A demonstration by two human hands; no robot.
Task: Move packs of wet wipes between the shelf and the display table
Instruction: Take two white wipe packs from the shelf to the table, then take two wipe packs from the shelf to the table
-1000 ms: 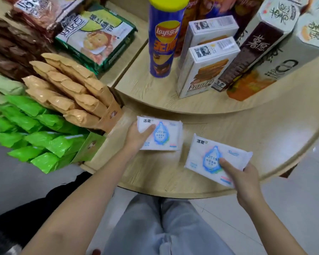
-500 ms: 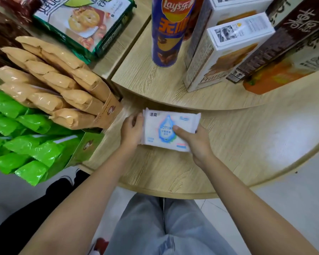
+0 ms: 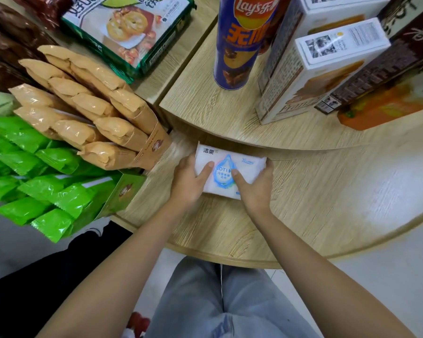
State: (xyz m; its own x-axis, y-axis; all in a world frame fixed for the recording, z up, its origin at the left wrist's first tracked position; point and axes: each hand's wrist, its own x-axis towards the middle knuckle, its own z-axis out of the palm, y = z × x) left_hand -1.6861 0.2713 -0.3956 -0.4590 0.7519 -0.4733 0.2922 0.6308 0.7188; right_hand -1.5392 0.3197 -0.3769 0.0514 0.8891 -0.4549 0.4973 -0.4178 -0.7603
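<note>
A white pack of wet wipes with a blue drop print lies on the lower tier of the round wooden display table, stacked over a second pack that is almost fully hidden beneath it. My left hand grips the stack's left end, thumb on top. My right hand grips the right end, thumb resting on the blue drop. Both hands close around the stack from the sides.
The raised upper tier carries a blue Lay's tube and white biscuit boxes. To the left stand display boxes of tan snack bars and green packets. My jeans show below the table edge.
One second ago each hand held a separate pack, apart on the table. The right pack was brought over onto the left one, and both hands now hold the stack together.
</note>
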